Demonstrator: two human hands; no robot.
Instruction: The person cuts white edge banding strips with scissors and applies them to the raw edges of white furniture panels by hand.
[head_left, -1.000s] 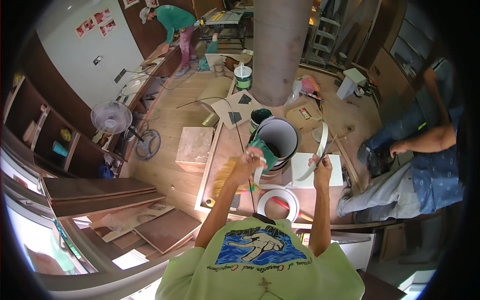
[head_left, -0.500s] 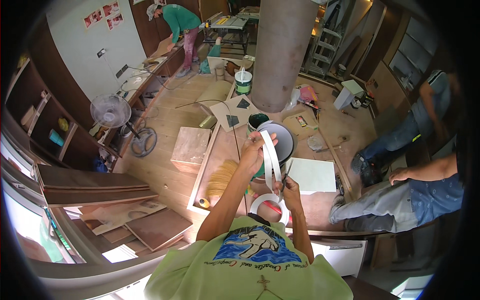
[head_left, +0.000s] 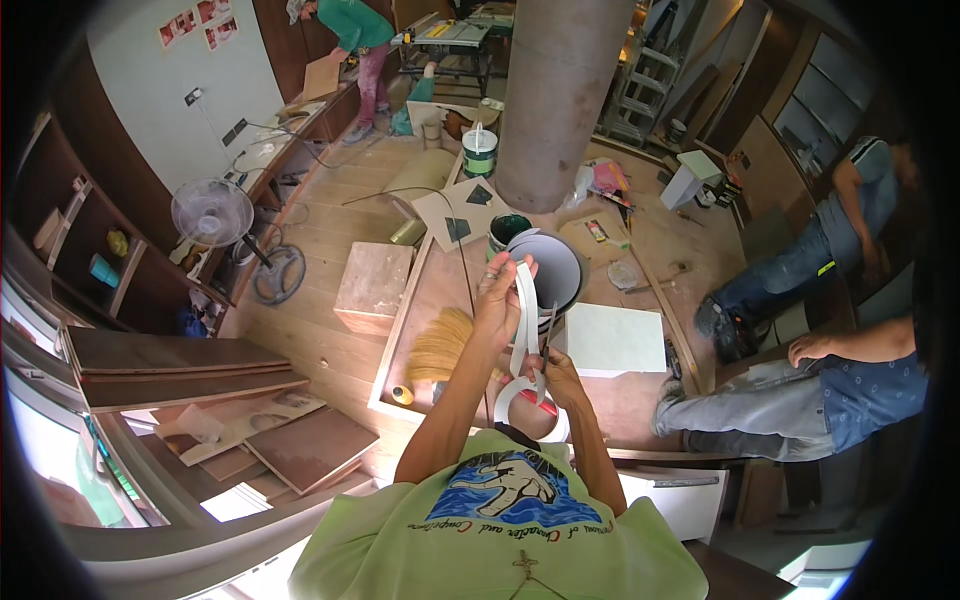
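Observation:
My left hand (head_left: 497, 298) is closed, its fingers pinching the upper end of a white strip of edge banding (head_left: 527, 315). The strip hangs down in a narrow fold toward my right hand (head_left: 563, 382). That hand is closed around what looks like a pair of scissors (head_left: 548, 335), its dark slim blades pointing up beside the strip. My right fingers partly hide the handles. Just below, a white ring-shaped roll of banding (head_left: 553, 428) lies in front of my chest, with something red showing inside it.
Beyond my hands stand a large grey bucket (head_left: 568, 262) and a dark green pail (head_left: 500, 228). A white panel (head_left: 614, 340) lies to the right, a straw broom (head_left: 437, 343) to the left. Two people are at the right; another bends over a bench (head_left: 335, 110) far left.
Both hands have shifted slightly left, and the strip's fold hangs closer together. The scissors now point more upright. The far person in green has raised a brown board at the bench.

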